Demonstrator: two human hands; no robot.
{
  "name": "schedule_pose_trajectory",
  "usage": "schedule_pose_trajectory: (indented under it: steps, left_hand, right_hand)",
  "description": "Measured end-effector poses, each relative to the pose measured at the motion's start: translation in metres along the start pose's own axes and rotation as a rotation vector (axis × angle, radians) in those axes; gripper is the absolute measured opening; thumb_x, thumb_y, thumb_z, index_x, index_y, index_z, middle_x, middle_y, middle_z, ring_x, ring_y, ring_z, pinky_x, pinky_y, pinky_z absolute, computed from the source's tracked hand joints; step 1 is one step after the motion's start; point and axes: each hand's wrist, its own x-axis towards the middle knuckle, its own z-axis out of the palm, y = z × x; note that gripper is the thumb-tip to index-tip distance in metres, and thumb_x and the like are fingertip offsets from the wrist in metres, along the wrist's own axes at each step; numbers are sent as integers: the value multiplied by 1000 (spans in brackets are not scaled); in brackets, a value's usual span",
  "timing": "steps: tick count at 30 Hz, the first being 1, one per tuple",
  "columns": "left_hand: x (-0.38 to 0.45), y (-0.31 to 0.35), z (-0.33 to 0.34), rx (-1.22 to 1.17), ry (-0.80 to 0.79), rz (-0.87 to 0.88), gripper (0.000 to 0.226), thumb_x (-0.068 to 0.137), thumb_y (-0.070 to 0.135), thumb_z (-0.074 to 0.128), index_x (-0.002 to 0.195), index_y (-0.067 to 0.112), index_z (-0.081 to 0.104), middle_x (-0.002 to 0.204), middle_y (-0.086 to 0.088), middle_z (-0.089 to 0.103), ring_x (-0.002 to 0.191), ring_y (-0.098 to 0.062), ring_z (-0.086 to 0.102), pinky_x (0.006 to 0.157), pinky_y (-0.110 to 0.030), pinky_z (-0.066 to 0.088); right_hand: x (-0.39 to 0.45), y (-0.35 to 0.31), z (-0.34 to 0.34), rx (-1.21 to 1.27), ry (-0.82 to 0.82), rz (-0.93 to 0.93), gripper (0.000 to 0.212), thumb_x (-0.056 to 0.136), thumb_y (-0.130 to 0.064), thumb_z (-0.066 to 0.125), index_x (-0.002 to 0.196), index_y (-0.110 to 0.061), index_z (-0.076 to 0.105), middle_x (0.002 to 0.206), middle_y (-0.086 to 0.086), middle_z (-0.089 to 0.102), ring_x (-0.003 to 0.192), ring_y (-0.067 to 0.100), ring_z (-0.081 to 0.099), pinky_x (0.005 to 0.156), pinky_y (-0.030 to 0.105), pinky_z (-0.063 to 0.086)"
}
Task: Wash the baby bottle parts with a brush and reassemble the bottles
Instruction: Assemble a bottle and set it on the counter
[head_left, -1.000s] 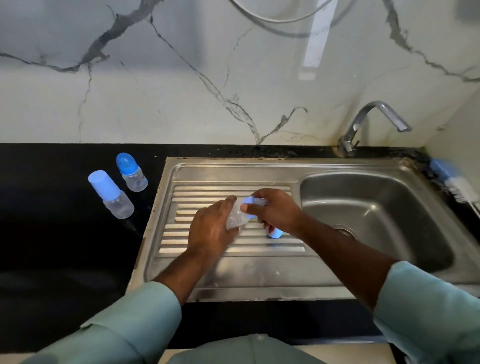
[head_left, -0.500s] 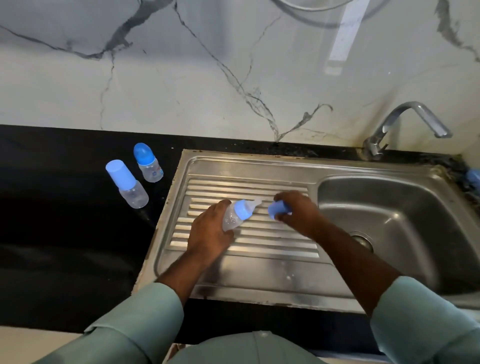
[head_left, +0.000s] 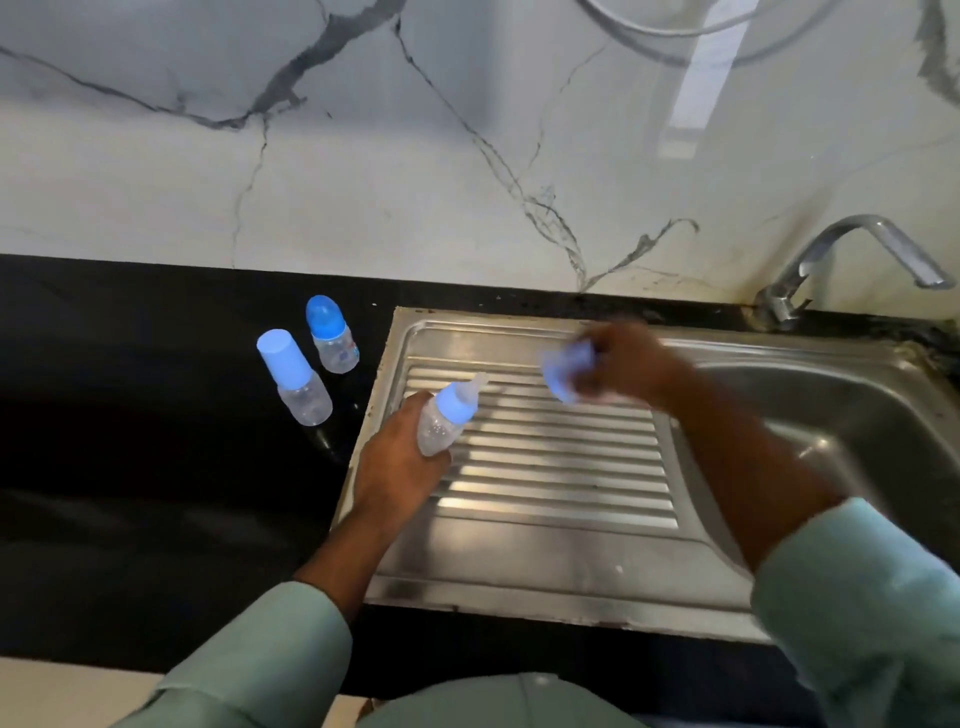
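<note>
**Bottle in the left hand, cap in the right, over the drainboard**

Veined white marble backs a black stone counter (head_left: 130, 467), into which a stainless steel sink with a ribbed drainboard (head_left: 550, 467) is set; its curved chrome tap (head_left: 852, 260) stands at two o'clock from the drainboard.

Over the drainboard's left edge, the left hand (head_left: 400, 467) has its fingers wrapped round the body of a small clear plastic baby bottle with a blue collar and pale teat (head_left: 447, 413) — the teat tilts toward one o'clock, uncovered. At about two o'clock from the bottle, well apart from it, the right hand (head_left: 628, 366) is blurred by motion; its fingers appear closed on a light-blue plastic cap (head_left: 566, 371), though the exact hold is too smeared to read.

On the counter at ten o'clock from the held bottle stand two more clear bottles near each other — one with a tall light-blue cap (head_left: 293, 382), the other, farther back, with a rounded darker-blue dome cap (head_left: 330, 335).

Pale green sleeves (head_left: 260, 660) cover both forearms.
</note>
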Motion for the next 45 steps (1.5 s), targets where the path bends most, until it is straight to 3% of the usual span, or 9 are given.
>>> schedule_pose_trajectory:
  steps: [3,5,9,14,26,32,37,40,45]
  left_hand:
    - [4,-1,-12,3,-50,20,59,75,13,75,125,36,52,108,14,63,96,-9,62,77,-25,48]
    - [5,1,-19,-31,-62,52,54,72,11,75,115,35,55,101,12,64,92,-9,63,79,-32,53]
    - [8,0,-34,-67,-120,96,60,70,14,79,121,35,56,108,11,66,96,-12,64,85,-39,54]
    - [10,-2,-50,-83,-219,87,74,67,29,86,133,34,53,116,12,66,105,-11,63,92,-39,53]
    - [-4,-14,-69,-49,-95,122,66,71,22,86,130,21,57,109,1,70,100,-18,67,94,-40,53]
    - [-10,-14,-82,-72,55,98,68,76,29,83,136,23,52,117,12,64,104,-3,59,94,-17,44]
    - [-21,-56,-77,-191,120,-53,66,69,32,86,125,39,53,111,19,62,107,0,58,94,-23,48]
    - [-11,-85,-91,-81,263,-167,65,59,38,88,116,33,58,115,6,59,108,-17,58,92,-40,50]
    - [4,-120,-109,-60,227,-248,63,64,28,86,120,27,55,118,2,59,109,-21,60,94,-47,50]
  right_hand:
    - [18,0,19,-346,202,-113,37,74,-19,81,107,-18,66,103,8,64,82,22,66,68,35,58]
    - [17,-17,27,-145,136,-291,42,68,-8,84,105,-19,68,105,5,66,89,17,66,74,30,57]
    - [20,-34,54,-356,-57,-429,49,63,-2,84,104,-24,68,106,-11,65,101,8,60,86,23,49]
    - [22,-39,76,-417,-94,-537,47,65,-4,84,109,-15,70,108,-1,67,100,12,61,88,23,50]
    - [19,-86,114,-652,-136,-386,45,70,-14,82,113,-17,69,110,-1,67,98,11,60,85,20,47]
    - [22,-118,148,-452,-2,-119,27,85,-34,68,84,-8,62,68,7,65,47,17,64,48,31,55]
    - [39,-133,202,-724,-56,-114,39,79,-53,64,93,-17,57,83,0,62,63,13,61,57,31,53]
    - [51,-136,239,-704,-104,-162,41,80,-47,66,109,-23,48,96,2,59,75,15,55,57,24,38]
    - [77,-126,288,-756,-63,-209,43,82,-46,65,112,-23,45,98,2,56,86,18,58,68,28,44]
